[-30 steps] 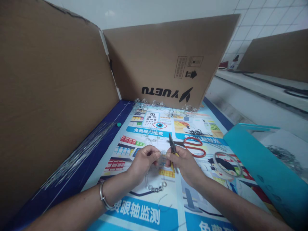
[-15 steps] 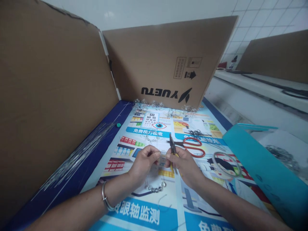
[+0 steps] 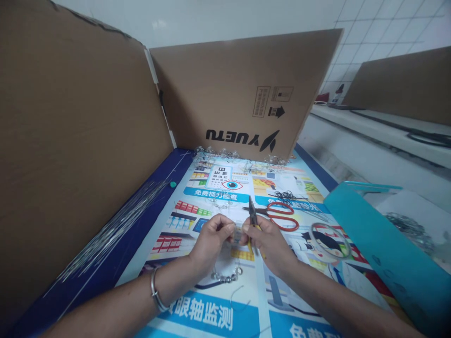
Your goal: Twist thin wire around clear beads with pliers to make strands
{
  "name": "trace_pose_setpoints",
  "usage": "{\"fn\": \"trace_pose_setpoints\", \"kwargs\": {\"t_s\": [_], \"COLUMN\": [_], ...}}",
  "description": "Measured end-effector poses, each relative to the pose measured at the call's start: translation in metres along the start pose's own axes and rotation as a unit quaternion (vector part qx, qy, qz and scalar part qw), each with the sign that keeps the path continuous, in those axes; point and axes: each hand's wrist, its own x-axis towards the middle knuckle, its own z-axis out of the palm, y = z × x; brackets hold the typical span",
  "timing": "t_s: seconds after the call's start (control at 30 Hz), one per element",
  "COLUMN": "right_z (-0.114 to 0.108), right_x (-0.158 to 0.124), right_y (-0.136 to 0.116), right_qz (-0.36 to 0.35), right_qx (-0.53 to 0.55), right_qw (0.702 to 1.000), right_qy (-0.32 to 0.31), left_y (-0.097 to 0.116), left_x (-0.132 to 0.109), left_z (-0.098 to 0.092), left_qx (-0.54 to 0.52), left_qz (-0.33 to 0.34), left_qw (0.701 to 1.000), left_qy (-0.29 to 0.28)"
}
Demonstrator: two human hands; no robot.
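My left hand point(image 3: 214, 239) is closed, thumb and fingertip pinched on the upper part of a thin beaded strand. Its row of clear and silvery beads point(image 3: 227, 278) hangs in a loop below. My right hand point(image 3: 269, 241) is wrapped round long-nose pliers point(image 3: 252, 213) with yellow handles, their jaws pointing up and away. The right thumb and fingertip also meet a small clear piece point(image 3: 238, 229) between my hands; its exact kind is too blurred to tell. Just beyond the right hand lie scissors point(image 3: 283, 223) with red handles.
Thin straight wires point(image 3: 116, 230) lie at left beside a cardboard panel point(image 3: 77, 117). A clear ring-shaped roll point(image 3: 330, 240) and a dark wire tangle point(image 3: 284, 196) are at right, near a turquoise box point(image 3: 384, 253) with coiled wire. Beaded pieces point(image 3: 225, 153) line the back panel.
My right hand's fingertips have come slightly left, closing the gap to my left hand, and the clear piece now shows between them. The pliers stay in my right hand.
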Motion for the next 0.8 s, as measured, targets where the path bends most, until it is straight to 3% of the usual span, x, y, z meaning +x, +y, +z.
{"fn": "trace_pose_setpoints", "kwargs": {"t_s": [0.4, 0.8], "right_z": [-0.001, -0.011], "right_x": [0.001, 0.0], "right_y": [-0.001, -0.005], "right_qz": [0.001, -0.007], "right_qx": [0.012, -0.093], "right_qw": [1.0, 0.996], "right_qy": [0.005, 0.009], "left_y": [-0.002, 0.013], "left_x": [0.0, 0.004], "left_z": [0.003, -0.009], "left_qx": [-0.022, 0.123], "left_qz": [-0.005, 0.007], "left_qw": [1.0, 0.989], "left_qy": [-0.013, -0.078]}}
